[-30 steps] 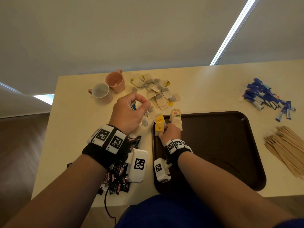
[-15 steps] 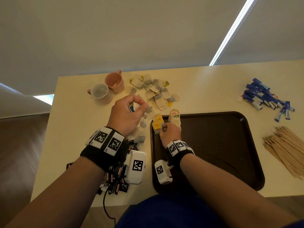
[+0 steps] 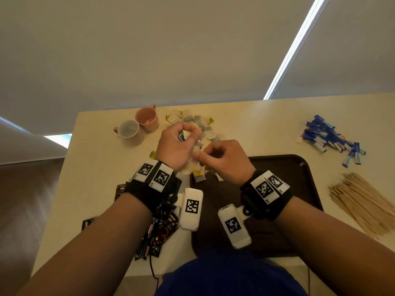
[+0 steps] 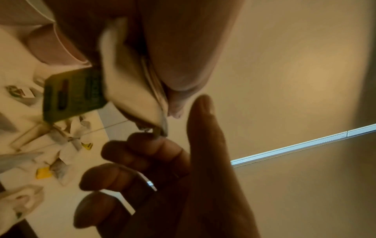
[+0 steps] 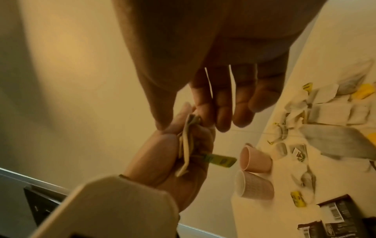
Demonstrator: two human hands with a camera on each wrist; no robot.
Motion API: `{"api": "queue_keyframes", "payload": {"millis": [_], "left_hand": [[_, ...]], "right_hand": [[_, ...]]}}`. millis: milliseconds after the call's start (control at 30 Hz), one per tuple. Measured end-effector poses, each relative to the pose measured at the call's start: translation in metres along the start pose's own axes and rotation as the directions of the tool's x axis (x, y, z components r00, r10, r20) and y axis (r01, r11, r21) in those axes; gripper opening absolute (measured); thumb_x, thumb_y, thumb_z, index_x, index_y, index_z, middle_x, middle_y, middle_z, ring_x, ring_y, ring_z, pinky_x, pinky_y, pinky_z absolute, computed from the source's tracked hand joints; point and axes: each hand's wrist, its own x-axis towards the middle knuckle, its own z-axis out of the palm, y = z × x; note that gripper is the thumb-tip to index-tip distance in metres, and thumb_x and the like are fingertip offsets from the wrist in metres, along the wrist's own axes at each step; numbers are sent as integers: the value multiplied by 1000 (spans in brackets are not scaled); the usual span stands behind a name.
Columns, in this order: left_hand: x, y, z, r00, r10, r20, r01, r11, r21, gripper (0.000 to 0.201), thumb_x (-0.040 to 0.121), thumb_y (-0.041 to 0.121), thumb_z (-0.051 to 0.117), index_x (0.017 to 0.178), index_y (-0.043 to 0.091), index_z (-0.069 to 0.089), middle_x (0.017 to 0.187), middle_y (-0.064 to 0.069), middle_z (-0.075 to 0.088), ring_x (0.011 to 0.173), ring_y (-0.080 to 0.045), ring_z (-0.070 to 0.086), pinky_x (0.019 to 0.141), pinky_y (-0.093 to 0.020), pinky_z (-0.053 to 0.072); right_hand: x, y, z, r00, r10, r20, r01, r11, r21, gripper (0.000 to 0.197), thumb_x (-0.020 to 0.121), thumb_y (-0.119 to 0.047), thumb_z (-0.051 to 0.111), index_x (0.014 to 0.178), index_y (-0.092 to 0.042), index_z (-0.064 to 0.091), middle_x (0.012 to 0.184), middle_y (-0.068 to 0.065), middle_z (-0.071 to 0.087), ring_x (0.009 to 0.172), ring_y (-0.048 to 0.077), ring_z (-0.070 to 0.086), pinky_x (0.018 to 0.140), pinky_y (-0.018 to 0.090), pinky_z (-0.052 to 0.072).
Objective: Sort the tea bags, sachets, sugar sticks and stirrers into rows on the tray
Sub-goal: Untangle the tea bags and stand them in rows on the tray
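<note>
We hold both hands raised above the table [image 3: 102, 167], near the far-left corner of the dark tray [image 3: 288, 189]. Our left hand [image 3: 174, 146] has its grip pinched on a small bunch of tea bags [image 4: 130, 83], a green tag [image 4: 73, 95] hanging from them. Our right hand [image 3: 226, 161] meets it, thumb and forefinger nipping the bags' edge. More tea bags [image 3: 198, 122] lie loose beside two cups [image 3: 136, 124]; sugar sticks [image 3: 329, 139] and wooden stirrers [image 3: 363, 201] sit to the tray's right, dark sachets [image 3: 158, 229] to its left.
</note>
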Motion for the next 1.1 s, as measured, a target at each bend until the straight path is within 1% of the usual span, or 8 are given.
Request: {"api": "queue_keyframes", "payload": {"millis": [100,233,433,533,767,900,1033,1100], "left_hand": [[-1,9,12,1000,-5,-17,4,999,-36,6,94,23,66,88,21,67,98,9,69,100,-3,59,91,-29,44],[-1,13,25,998,-42,-54,37,996,-82,5,93,24,67,89,25,66,103,7,69,106,-13,61,97,-40,49],[-6,18,34,993,-87,-76,76,987,-144,4,92,30,65,88,32,64,100,-2,73,89,-20,69,85,-56,56],[-8,20,35,990,-138,-34,128,970,-206,6,98,21,61,93,23,63,97,-7,73,60,-16,68,74,-59,59],[-6,22,34,985,-171,-8,165,961,-222,13,93,9,63,86,19,68,105,-8,68,61,-22,60,51,-29,49],[-7,28,31,991,-119,63,127,981,-144,15,92,7,62,89,18,72,100,-7,67,57,-20,58,48,-28,47],[-11,38,29,981,-16,194,21,1000,-22,12,92,9,64,91,18,72,93,-6,68,53,-26,58,51,-37,52],[-13,40,30,974,-6,227,9,1000,-12,12,93,11,65,91,20,72,97,-6,67,53,-22,60,51,-38,53]], "right_hand": [[-2,2,-7,998,61,-3,-61,997,56,34,80,-35,78,75,-4,67,66,12,70,60,31,67,62,46,57],[-10,5,-22,983,182,33,-184,948,259,19,85,-4,73,91,10,62,77,24,71,65,28,70,66,39,61],[-19,8,-49,971,233,47,-234,903,360,16,85,8,67,90,-3,57,76,15,71,63,26,69,57,28,59],[-24,10,-64,973,228,29,-221,891,397,28,86,7,66,100,-12,50,71,8,72,61,27,67,57,29,57],[-27,8,-85,988,155,23,-147,866,478,23,93,11,50,97,-2,68,98,14,73,71,23,71,60,22,57],[-24,9,-90,996,87,18,-87,926,366,21,88,9,61,101,-5,70,83,12,75,69,19,71,68,25,60],[-18,11,-86,990,66,-126,-25,954,299,18,86,-17,72,95,-2,75,77,16,72,61,18,61,55,23,51],[-14,12,-85,982,57,-182,-3,958,285,9,87,-15,72,88,-6,76,70,3,70,59,6,57,55,16,45]]}}
